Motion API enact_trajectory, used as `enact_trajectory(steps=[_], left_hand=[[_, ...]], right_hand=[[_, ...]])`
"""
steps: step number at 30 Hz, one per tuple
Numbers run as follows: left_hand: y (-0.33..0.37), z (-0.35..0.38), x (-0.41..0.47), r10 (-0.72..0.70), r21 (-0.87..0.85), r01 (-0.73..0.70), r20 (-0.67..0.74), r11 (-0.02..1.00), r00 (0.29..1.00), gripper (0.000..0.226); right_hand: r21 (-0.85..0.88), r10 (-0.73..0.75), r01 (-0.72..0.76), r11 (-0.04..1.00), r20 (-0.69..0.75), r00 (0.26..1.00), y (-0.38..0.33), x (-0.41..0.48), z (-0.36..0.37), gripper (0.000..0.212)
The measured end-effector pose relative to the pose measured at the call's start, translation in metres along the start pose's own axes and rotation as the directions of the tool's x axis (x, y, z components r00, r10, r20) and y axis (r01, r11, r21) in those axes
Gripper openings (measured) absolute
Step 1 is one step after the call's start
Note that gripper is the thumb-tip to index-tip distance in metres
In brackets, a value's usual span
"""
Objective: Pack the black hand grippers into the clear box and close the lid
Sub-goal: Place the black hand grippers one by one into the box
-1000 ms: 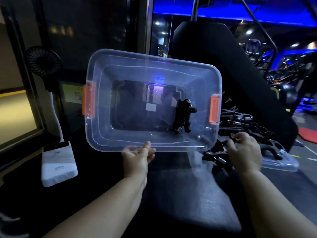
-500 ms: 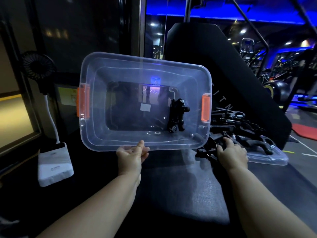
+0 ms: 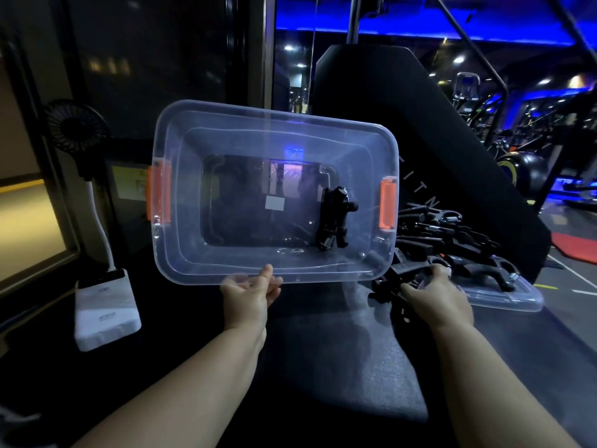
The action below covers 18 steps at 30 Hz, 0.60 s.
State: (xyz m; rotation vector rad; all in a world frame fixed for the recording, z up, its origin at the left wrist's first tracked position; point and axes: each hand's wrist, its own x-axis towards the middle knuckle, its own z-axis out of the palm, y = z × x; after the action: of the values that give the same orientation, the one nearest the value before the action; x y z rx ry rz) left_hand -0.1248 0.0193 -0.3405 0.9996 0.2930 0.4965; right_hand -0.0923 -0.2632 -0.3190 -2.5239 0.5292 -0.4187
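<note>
My left hand (image 3: pixel 248 294) grips the near rim of the clear box (image 3: pixel 274 134). The thumb lies over the front of the rim, and the fingers curl behind it, dimly seen through the plastic. The box is held off the dark padded surface (image 3: pixel 339 367) and tipped so that its open mouth faces me, with an orange latch (image 3: pixel 159 193) at each short end. One hand gripper (image 3: pixel 336 218) rests inside against the floor of the box near its right end, above and to the right of my left hand and apart from it. My right hand (image 3: pixel 436 295) lies just right of the box's near right corner, at the near left edge of the pile of hand grippers (image 3: pixel 452 240). Its thumb and fingers close round a black gripper handle (image 3: pixel 399 279) that juts toward the box. The pile is heaped on the clear lid (image 3: pixel 510 300), which lies flat on the surface beside the box and extends to the right past my hand. At far left stand a white power bank (image 3: pixel 106 313) and a small black fan (image 3: pixel 76 130), well apart from both hands.
</note>
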Motion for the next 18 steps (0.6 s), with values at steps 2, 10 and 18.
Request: enact_trajectory(steps=[2,10,18], left_hand=[[0.000,0.000,0.000,0.002,0.001,-0.002,-0.002,1.000,1.000,0.035],[0.001,0.001,-0.002,0.018,-0.009,-0.018,0.006,1.000,1.000,0.031],[0.000,0.001,-0.002,0.014,0.006,-0.014,0.005,1.000,1.000,0.028]], right_hand=[[0.046,0.026,-0.027,0.999,0.004,1.000,-0.001,0.000,0.000,0.058],[0.453,0.269,-0.266,0.851,0.060,0.961,0.009,-0.004,-0.008,0.058],[0.756,0.320,-0.300,0.582,0.127,0.939,0.017,-0.013,-0.008,0.096]])
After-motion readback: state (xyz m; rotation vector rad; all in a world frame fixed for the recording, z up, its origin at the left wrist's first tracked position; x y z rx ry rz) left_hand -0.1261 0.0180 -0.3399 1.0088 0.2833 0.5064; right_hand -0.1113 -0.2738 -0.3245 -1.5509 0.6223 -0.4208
